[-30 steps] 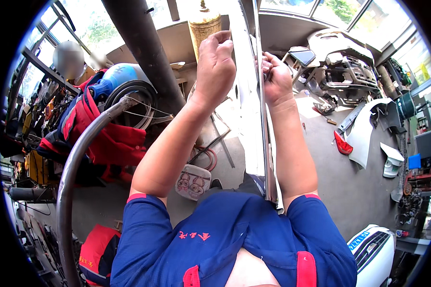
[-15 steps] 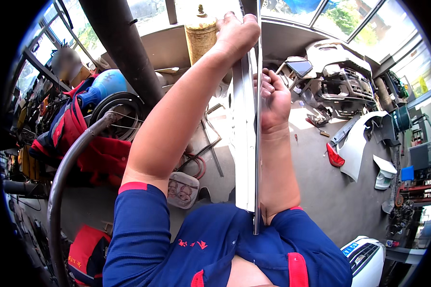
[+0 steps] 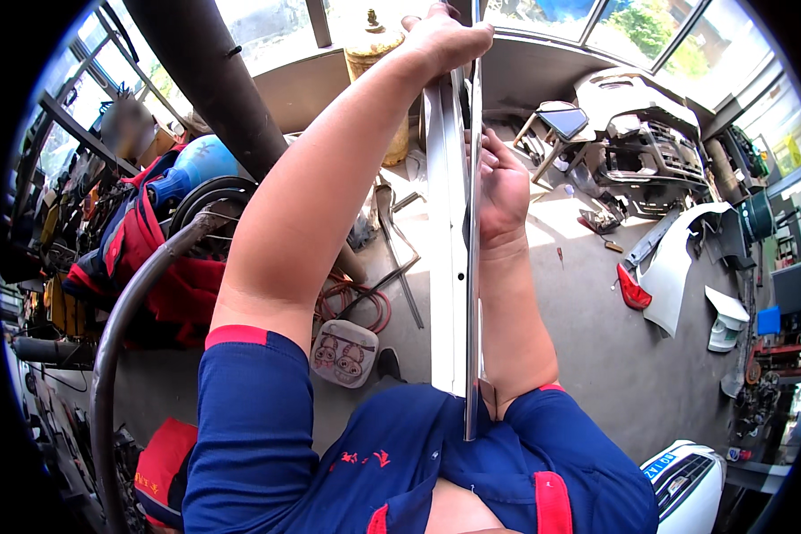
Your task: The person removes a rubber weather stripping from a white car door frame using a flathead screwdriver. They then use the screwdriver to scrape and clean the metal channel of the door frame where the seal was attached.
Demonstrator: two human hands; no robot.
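Note:
A long, narrow white piece (image 3: 447, 267) with a chrome strip (image 3: 472, 374) along its right edge stands lengthwise in front of me, from my chest to the top of the view. My left hand (image 3: 445, 40) is wrapped over its upper end, fingers bent round it; the arm reaches up across the view. Lower down, my right hand (image 3: 500, 182) is at the piece's right side with curled fingers around the edge, its fingertips partly hidden by the strip.
A dark post (image 3: 206, 84), yellowed cylinder (image 3: 392, 147), bent pipe (image 3: 125, 311), red-and-navy clothing (image 3: 182, 285) and patterned plastic seat (image 3: 343, 351) surround me. Bumpers (image 3: 641, 151), a white fender (image 3: 672, 285) and red lamp (image 3: 634, 289) lie at right; a white car part (image 3: 685, 481) sits low right.
My left hand has moved up and rightward to the upper end of the piece. My right hand has come down somewhat, and the piece has shifted slightly left.

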